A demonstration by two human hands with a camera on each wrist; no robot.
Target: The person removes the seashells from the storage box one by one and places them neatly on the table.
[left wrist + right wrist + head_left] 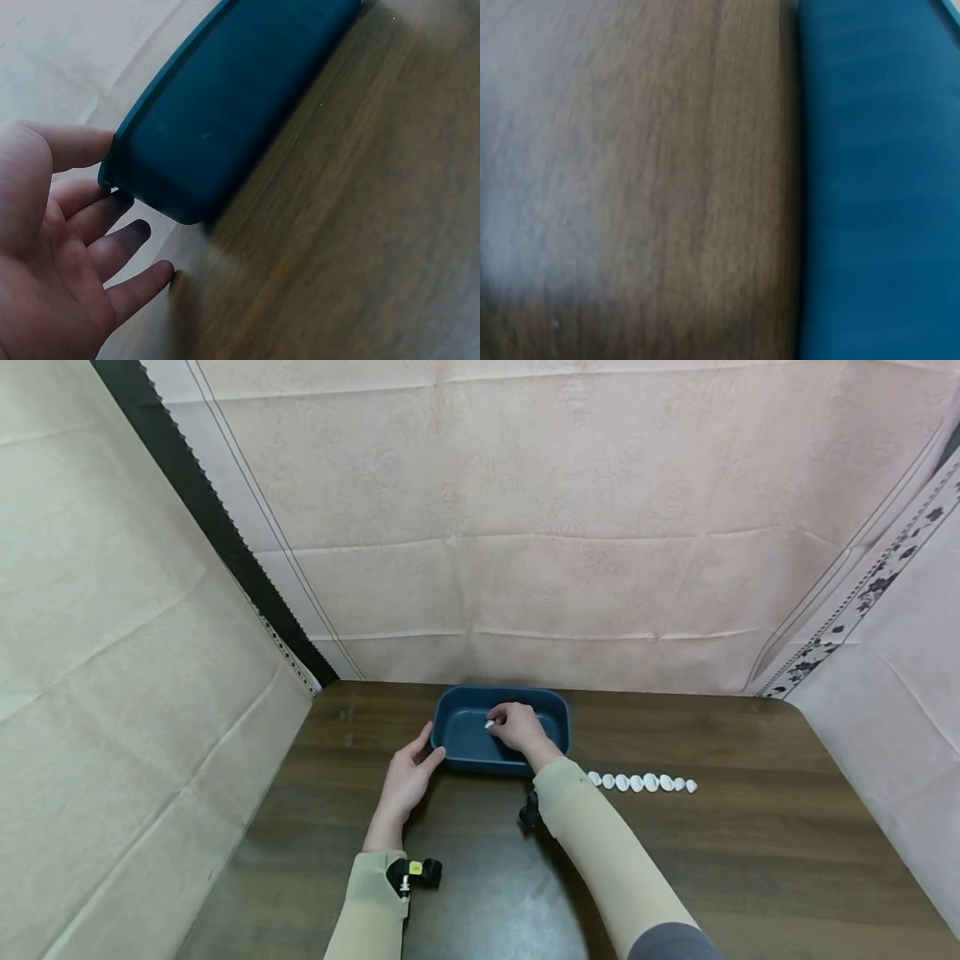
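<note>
A blue rectangular tray stands at the back of the table. My left hand is at its left end, thumb and a finger gripping the rim at the corner; the left wrist view shows this thumb against the rim and the other fingers spread below. My right hand reaches over the tray and pinches a small white piece between its fingertips. The right wrist view shows the tray's outer wall but not the hand.
A row of several small white rounded pieces lies on the brown wooden table, right of the tray and partly hidden by the right sleeve. Pale cloth hangs behind the table, with more cloth at both sides.
</note>
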